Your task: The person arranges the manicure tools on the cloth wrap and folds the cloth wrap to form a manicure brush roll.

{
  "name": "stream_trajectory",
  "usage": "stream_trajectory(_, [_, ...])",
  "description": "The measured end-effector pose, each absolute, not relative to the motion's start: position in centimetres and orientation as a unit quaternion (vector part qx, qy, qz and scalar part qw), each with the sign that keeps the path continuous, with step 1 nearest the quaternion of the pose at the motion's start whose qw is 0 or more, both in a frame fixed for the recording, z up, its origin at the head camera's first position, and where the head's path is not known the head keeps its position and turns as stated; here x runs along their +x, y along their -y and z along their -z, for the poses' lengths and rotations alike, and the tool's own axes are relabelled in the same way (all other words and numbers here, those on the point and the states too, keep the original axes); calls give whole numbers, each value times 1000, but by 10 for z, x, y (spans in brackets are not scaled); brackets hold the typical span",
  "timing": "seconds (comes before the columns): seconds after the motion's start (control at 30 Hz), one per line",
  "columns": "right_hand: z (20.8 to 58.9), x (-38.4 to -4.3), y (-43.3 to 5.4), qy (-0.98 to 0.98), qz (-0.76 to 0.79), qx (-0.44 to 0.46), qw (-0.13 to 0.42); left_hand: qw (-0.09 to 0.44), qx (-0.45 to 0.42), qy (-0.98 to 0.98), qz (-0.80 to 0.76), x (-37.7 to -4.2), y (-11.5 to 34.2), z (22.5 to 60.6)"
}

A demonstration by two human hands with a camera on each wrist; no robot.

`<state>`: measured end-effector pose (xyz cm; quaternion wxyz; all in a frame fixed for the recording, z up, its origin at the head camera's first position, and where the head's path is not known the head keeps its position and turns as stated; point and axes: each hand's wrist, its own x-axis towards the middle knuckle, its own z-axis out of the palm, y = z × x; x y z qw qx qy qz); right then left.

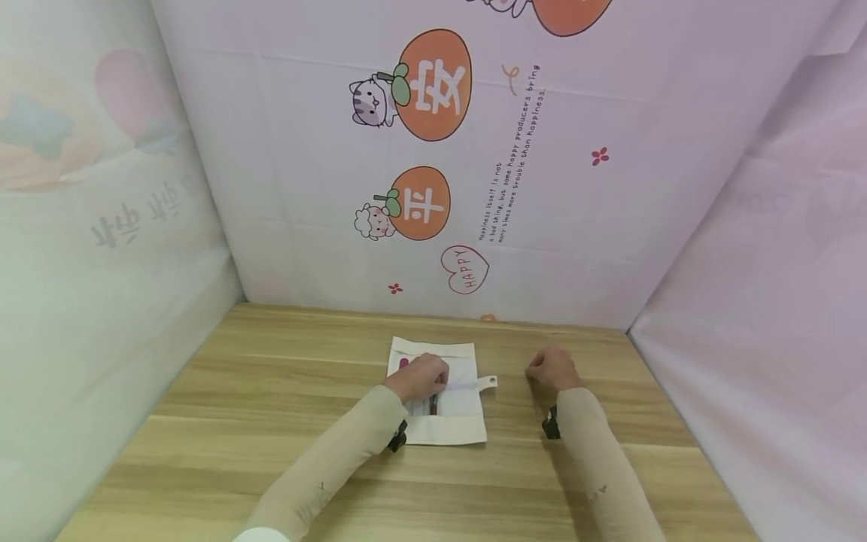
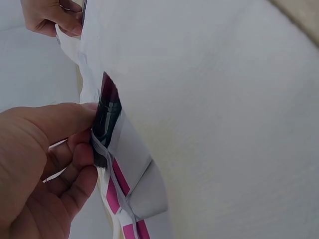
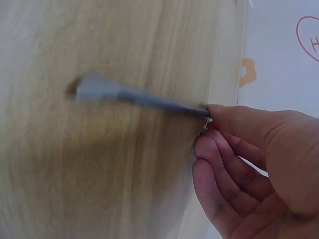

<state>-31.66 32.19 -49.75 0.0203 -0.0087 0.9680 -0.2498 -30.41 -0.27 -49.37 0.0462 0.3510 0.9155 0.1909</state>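
A white fabric case [image 1: 447, 430] lies spread on the wooden table, with a small snap strap [image 1: 488, 382] on its right side. Over the case, my left hand [image 1: 421, 378] pinches a dark glossy stick [image 2: 107, 112] between thumb and fingers. The stick's lower end shows inside the case's front pocket in the head view. To the right of the case, my right hand [image 1: 555, 369] holds a slim brush [image 3: 144, 99] by its thin dark end. The brush has a grey widening part and a brownish tip, both blurred. White pieces with magenta parts [image 2: 113, 196] sit in the case.
Wood-grain table top [image 1: 271, 391] surrounds the case. A white printed cloth wall [image 1: 305, 188] stands at the back, with further cloth walls left and right. Each wrist carries a dark camera [image 1: 551, 423].
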Motion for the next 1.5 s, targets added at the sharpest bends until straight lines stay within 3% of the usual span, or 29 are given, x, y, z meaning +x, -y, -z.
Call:
stream_trajectory(0.27, [497,-319,-318,-965,257,12,41,33,351,-916,-190,-299,5,489])
stream_trajectory(0.57, [495,-321,-318,-955,285,5,79,54,336,-920,-195,-297,7,485])
stream_trajectory(1.17, [463,-335,-293,-878,469,-36,85,82,317,-922,-206,-300,10,483])
stream_trajectory(1.5, [428,-352,-257,-876,475,-52,63,95,309,-923,-211,-300,12,480])
